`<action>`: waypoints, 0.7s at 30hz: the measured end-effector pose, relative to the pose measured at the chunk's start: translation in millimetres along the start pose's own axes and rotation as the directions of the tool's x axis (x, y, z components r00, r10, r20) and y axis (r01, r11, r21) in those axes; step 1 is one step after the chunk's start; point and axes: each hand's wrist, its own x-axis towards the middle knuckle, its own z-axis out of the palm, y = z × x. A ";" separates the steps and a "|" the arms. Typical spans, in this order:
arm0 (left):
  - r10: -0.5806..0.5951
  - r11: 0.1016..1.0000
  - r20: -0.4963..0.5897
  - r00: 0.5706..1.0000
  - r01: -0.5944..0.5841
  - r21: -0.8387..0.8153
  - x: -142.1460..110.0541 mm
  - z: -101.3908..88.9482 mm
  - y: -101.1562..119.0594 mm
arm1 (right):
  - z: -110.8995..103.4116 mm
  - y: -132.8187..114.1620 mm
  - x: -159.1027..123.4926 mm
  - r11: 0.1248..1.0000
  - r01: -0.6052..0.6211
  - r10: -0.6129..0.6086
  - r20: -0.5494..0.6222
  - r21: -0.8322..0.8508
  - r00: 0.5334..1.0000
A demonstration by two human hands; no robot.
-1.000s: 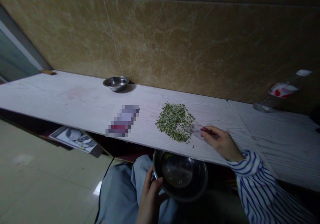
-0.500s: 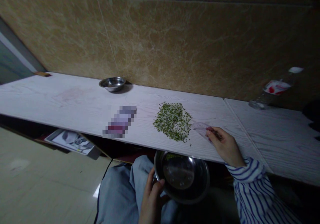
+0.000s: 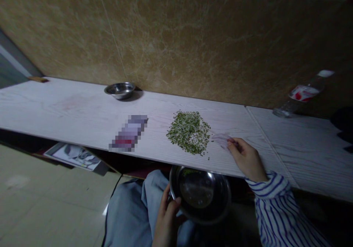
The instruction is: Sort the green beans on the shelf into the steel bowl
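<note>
Small green mung beans (image 3: 187, 129) lie spread in a single loose patch on the pale wooden table. To their right, my right hand (image 3: 246, 157) pinches a thin, clear plastic piece (image 3: 220, 138), curved at its near end; its exact kind is hard to make out. The plastic's tip reaches close to the patch's right edge. Below the table's front edge, my left hand (image 3: 169, 212) grips the rim of a large steel bowl (image 3: 202, 217), which sits at my lap. Some green beans show inside this bowl, near its far wall.
A small steel bowl (image 3: 120, 91) stands by the tiled wall. A blurred-out flat rectangle (image 3: 129, 133) lies left of the beans. A clear bottle with a white cap (image 3: 305, 92) stands at the right. An open box (image 3: 74, 157) sits on a shelf underneath.
The view has shifted slightly. My right hand has moved a little with the plastic piece, which now lies flatter beside the beans. My left hand stays on the bowl.
</note>
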 end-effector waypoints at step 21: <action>0.008 1.000 0.020 1.000 -0.008 -0.002 -1.3 1.8 -1.0 | 0.2 -5.3 -5.1 0.991 0.079 -0.093 0.122 0.111 0.988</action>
